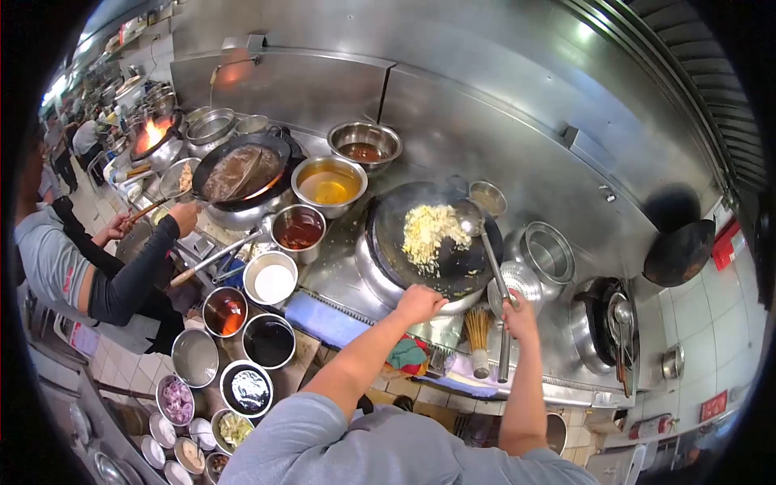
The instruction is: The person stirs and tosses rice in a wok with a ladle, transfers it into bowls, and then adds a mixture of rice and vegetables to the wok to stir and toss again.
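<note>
Pale yellow and white chopped food [431, 234] lies in a large black wok [396, 257] on a steel burner ring. My left hand [420, 305] is closed at the wok's near rim; whether a cloth or handle is inside it is hidden. My right hand [519, 314] grips the long metal handle of a ladle [469, 217], whose bowl rests at the right edge of the food. A bamboo brush [478, 335] lies between my hands, below the wok. Beside my right hand is a perforated skimmer [515, 288].
At the left, a co-worker's gloved or sleeved arm [133, 275] reaches toward another wok [242, 171]. Between us stand a bowl of yellow liquid [329, 187], a pot of red sauce [298, 232] and a bowl of white powder [271, 279]. Steel bowls [550, 252] sit right of my wok.
</note>
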### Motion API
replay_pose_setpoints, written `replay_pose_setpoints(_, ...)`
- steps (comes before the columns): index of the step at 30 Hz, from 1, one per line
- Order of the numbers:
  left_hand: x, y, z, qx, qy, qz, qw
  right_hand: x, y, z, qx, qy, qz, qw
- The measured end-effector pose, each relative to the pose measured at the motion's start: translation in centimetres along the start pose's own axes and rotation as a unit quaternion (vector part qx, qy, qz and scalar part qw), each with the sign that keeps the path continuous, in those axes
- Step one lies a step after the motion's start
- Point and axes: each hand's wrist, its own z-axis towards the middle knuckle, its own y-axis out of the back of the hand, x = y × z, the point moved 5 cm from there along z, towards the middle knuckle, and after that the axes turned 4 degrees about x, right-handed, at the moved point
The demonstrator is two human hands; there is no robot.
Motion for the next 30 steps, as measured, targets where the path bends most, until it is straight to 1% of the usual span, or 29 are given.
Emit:
replay_pose_setpoints(1, 0.1, -0.2, -0.1, -0.024, -0.003, 0.006, 1.000, -1.3, -1.6, 1.9, -0.112, 0.150, -0.118, 0.975)
replay_pose_setpoints(2, 0.2, 0.1, -0.1, -0.027, -0.003, 0.010, 1.000, -3.8, -4.4, 4.3, -0.221, 0.290, -0.231, 0.902)
replay_pose_setpoints(3, 0.0, 0.4, -0.4, -0.055, 0.003, 0.014, 0.998, -4.3, -7.0, 5.4, -0.328, 0.348, -0.305, 0.824)
replay_pose_setpoints(4, -0.4, 0.4, -0.8, -0.082, 0.011, 0.015, 0.996, -3.4, -8.5, 5.0, -0.111, 0.219, -0.116, 0.962)
replay_pose_setpoints(5, -0.5, 0.4, -1.0, -0.087, 0.036, 0.031, 0.995, -2.5, -10.2, 3.1, 0.021, 0.005, 0.051, 0.998)
replay_pose_setpoints(6, -0.8, 0.7, -0.9, -0.087, 0.037, 0.031, 0.995, 0.3, -8.3, 1.8, 0.021, 0.005, 0.051, 0.998)
replay_pose_setpoints(7, -0.7, 1.0, -0.9, -0.078, 0.080, 0.032, 0.993, 2.4, -6.6, 1.1, 0.046, 0.031, 0.011, 0.998)
replay_pose_setpoints(8, -0.7, 0.8, -1.3, -0.064, 0.124, 0.030, 0.990, 2.5, -5.3, 0.8, 0.071, 0.051, -0.029, 0.996)
replay_pose_setpoints(9, -0.2, 0.1, -1.2, -0.028, 0.145, 0.029, 0.989, 1.5, -4.3, 2.3, 0.001, 0.234, -0.163, 0.959)
replay_pose_setpoints(10, 0.0, 0.3, -1.0, -0.033, 0.147, 0.029, 0.988, 0.9, -3.8, 1.8, 0.003, 0.238, -0.165, 0.957)
replay_pose_setpoints(12, 0.0, 0.2, -1.2, -0.024, 0.148, 0.011, 0.989, 1.4, -2.7, -1.2, -0.040, 0.368, -0.191, 0.909)
replay_pose_setpoints(13, 0.0, 0.2, -1.4, -0.024, 0.152, 0.010, 0.988, 1.6, -3.0, -2.8, -0.036, 0.368, -0.193, 0.909)
replay_pose_setpoints(14, 0.0, 0.2, -1.4, -0.018, 0.151, 0.010, 0.988, 0.4, -4.0, -3.5, 0.088, 0.171, 0.123, 0.974)
replay_pose_setpoints(15, 0.0, 0.3, -1.3, -0.011, 0.149, 0.010, 0.989, -0.9, -6.2, -4.5, 0.195, -0.054, 0.419, 0.885)
replay_pose_setpoints(16, 0.0, 0.3, -1.3, -0.009, 0.149, 0.008, 0.989, -2.3, -7.5, -3.0, 0.194, -0.056, 0.419, 0.885)
replay_pose_setpoints(17, 0.2, 0.5, -1.3, -0.011, 0.146, -0.006, 0.989, -4.3, -10.0, -0.3, 0.251, -0.093, 0.519, 0.811)
replay_pose_setpoints(18, 0.3, 0.5, -1.3, -0.013, 0.144, -0.020, 0.989, -5.6, -11.5, 0.7, 0.303, -0.128, 0.610, 0.721)
replay_pose_setpoints(19, 0.4, 0.5, -1.3, -0.009, 0.146, -0.025, 0.989, -4.6, -11.1, 1.3, 0.256, -0.087, 0.515, 0.813)
replay_pose_setpoints(20, 0.6, 0.7, -1.1, -0.008, 0.144, -0.019, 0.989, -1.7, -10.4, 2.2, 0.206, -0.043, 0.408, 0.888)
replay_pose_setpoints(21, 0.7, 0.6, -1.3, -0.003, 0.140, -0.015, 0.990, 0.1, -9.4, 2.3, 0.142, -0.008, 0.281, 0.949)
replay_pose_setpoints(22, 0.6, 0.3, -1.4, 0.002, 0.134, -0.007, 0.991, 2.0, -7.9, 1.2, 0.105, 0.030, 0.110, 0.988)
replay_pose_setpoints(24, 0.7, 0.5, -1.2, -0.005, 0.136, -0.010, 0.991, 1.9, -6.0, -2.3, 0.115, 0.095, 0.084, 0.985)
replay_pose_setpoints(25, 0.6, 0.4, -1.3, -0.004, 0.137, -0.014, 0.991, 0.8, -5.7, -4.3, 0.117, 0.099, 0.084, 0.985)
replay_pose_setpoints(26, 0.7, 0.3, -1.4, -0.005, 0.138, -0.018, 0.990, -1.3, -6.2, -6.4, 0.185, 0.019, 0.269, 0.945)
replay_pose_setpoints(27, 0.6, 0.5, -1.4, -0.004, 0.135, -0.004, 0.991, -2.2, -6.9, -7.4, 0.247, -0.063, 0.440, 0.861)
replay_pose_setpoints(28, 0.7, 0.5, -1.5, -0.001, 0.137, -0.004, 0.991, -3.4, -7.7, -5.7, 0.248, -0.066, 0.441, 0.860)
replay_pose_setpoints(29, 0.7, 0.4, -1.6, 0.004, 0.135, 0.000, 0.991, -5.8, -9.5, -2.9, 0.246, -0.106, 0.476, 0.838)
replay_pose_setpoints(30, 0.6, 0.4, -1.4, 0.004, 0.131, 0.004, 0.991, -6.7, -10.2, -1.0, 0.244, -0.139, 0.508, 0.814)
